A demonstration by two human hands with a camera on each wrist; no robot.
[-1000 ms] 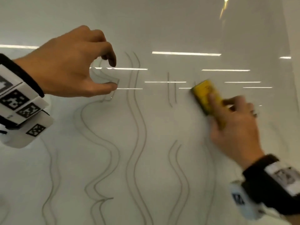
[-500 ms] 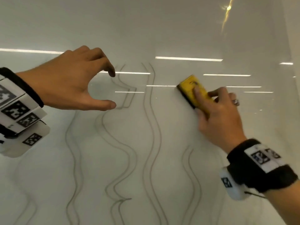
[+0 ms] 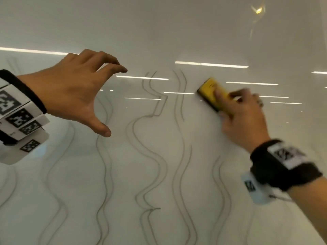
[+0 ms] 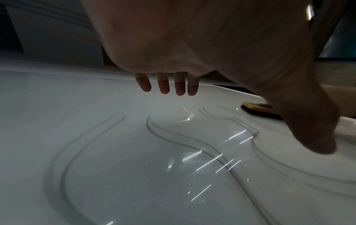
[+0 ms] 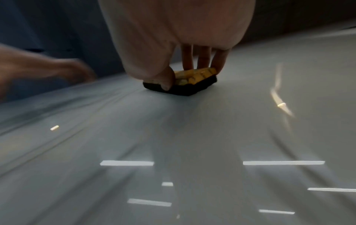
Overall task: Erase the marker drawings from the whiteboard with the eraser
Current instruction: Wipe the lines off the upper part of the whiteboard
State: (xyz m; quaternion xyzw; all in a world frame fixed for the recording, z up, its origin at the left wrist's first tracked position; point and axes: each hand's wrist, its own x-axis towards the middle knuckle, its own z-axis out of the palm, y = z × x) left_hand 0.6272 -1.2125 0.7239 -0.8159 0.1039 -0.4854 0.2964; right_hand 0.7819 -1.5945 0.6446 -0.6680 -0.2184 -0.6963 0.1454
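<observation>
left hand [image 3: 70, 91]: off the whiteboard [image 3: 177, 32], fingers [image 4: 163, 85] apart and loosely curved, holding nothing.
marker drawings [image 3: 154, 156]: wavy double lines across the middle and lower board; the nearest pair stands just left of the eraser.
eraser [image 3: 211, 93]: yellow back, black pad flat on the board, long axis slanting down to the right.
right hand [image 3: 242, 119]: fingers clamped on the eraser; the nearer hand. open board lies leftward and below, no edge near.

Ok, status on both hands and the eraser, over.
Right hand grips yellow black-felt eraser, flat on glossy whiteboard. Left hand open, holding nothing. Grey wavy marker lines remain. Nothing blocking.
</observation>
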